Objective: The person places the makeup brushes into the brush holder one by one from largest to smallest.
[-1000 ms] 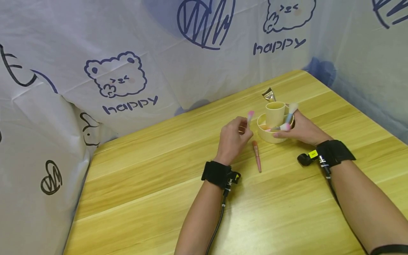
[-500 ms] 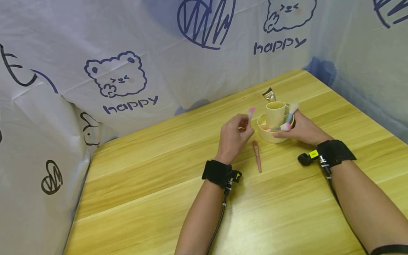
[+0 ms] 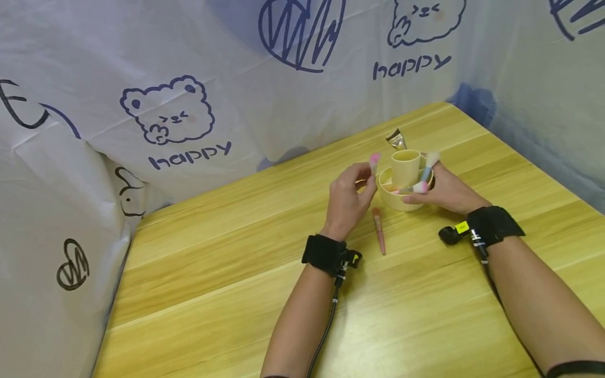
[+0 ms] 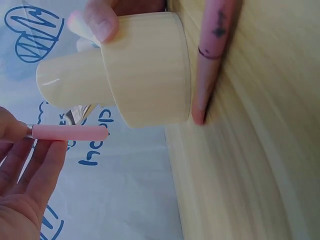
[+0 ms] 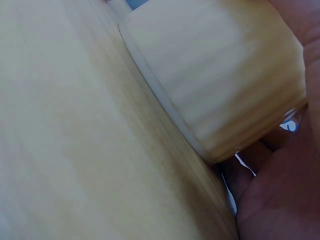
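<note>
My left hand [image 3: 348, 197] pinches a makeup brush [image 3: 375, 159] upright by its metal neck, just left of the cream round brush holder [image 3: 393, 201]. Its pink-and-white bristles point up. In the left wrist view its pink handle [image 4: 70, 132] hangs down, apart from the holder. The holder stands on the table with a taller cup [image 3: 405, 170] at its centre. My right hand [image 3: 455, 190] grips the holder's right side, thumb at the near rim. Inside lie a pale-bristled brush with a blue handle [image 3: 427, 170] and a pink-and-white-tipped brush [image 3: 418, 187].
A pink makeup brush with brown bristles [image 3: 380, 231] lies on the wooden table [image 3: 227, 273], close in front of the holder. Behind the cup shows a dark-tipped item with a shiny metallic part [image 3: 396, 139]. Printed white cloth [image 3: 283, 105] hangs along the table's far edge.
My left hand has risen slightly and shifted a little right with the brush, nearer the holder. My right hand keeps its grip in place. The head view has shifted slightly.
</note>
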`<act>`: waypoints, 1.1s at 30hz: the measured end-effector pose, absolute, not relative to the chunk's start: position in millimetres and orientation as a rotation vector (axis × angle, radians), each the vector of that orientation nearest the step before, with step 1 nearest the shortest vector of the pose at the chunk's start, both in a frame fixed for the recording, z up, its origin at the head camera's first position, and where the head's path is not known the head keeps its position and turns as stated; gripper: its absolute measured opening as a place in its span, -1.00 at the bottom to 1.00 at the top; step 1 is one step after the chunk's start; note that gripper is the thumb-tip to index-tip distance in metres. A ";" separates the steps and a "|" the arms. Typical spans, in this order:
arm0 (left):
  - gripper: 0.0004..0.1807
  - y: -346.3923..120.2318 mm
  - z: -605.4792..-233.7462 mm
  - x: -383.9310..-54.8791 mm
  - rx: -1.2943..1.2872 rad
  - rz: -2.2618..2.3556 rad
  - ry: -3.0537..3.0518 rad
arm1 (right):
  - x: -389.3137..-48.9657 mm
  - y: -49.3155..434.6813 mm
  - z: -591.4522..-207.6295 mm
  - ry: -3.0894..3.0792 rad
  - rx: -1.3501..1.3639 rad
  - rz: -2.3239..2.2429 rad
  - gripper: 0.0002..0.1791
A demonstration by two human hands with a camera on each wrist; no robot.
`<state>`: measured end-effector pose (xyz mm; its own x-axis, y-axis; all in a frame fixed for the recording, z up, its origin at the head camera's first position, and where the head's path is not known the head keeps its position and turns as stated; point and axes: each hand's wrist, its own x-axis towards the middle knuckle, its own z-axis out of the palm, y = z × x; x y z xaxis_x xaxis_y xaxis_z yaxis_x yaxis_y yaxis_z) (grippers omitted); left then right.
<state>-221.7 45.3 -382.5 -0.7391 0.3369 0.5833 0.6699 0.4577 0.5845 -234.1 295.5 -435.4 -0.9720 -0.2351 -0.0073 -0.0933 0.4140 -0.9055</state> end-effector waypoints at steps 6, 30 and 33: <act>-0.80 50.5 -382.7 -222.3 -0.882 -1.212 -2.298 | -234.4 294.6 -434.3 2.524 -0.294 -1.619 0.22; -0.75 68.9 -393.0 -221.5 -0.931 -1.411 -2.346 | -234.7 296.1 -436.7 2.485 -0.347 -1.688 0.12; -0.75 69.0 -394.6 -221.7 -0.914 -1.393 -2.371 | -234.1 296.1 -435.7 2.486 -0.349 -1.684 0.10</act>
